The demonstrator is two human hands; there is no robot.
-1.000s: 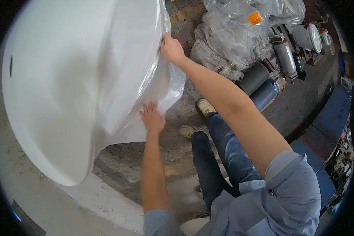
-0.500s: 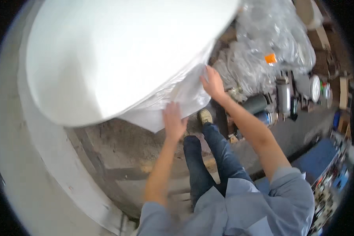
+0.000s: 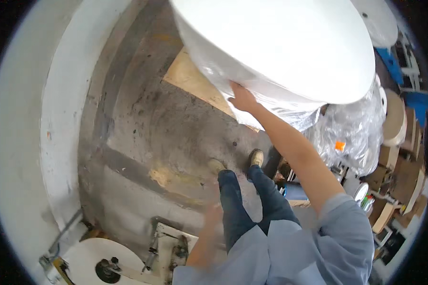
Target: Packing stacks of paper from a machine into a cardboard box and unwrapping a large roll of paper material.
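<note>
A large, smooth white object with a rounded outline [image 3: 290, 42] fills the upper right, thin translucent film [image 3: 276, 107] hanging from its lower edge. Against its film-covered side lies my right hand [image 3: 244, 99], fingers stretched out and thumb apart. My left hand [image 3: 213, 213] is down beside my left leg, away from the white object, and motion smears its fingers.
A wooden board [image 3: 197, 83] lies on the floor by the white object. Bundled clear plastic [image 3: 349, 128] with an orange patch is at right, near cardboard boxes [image 3: 402, 178]. At lower left stand a white disc [image 3: 88, 256] and a metal frame.
The white object now appears farther right, as my view has shifted. My left hand has left the film and dropped toward my leg; my right hand stays at the film.
</note>
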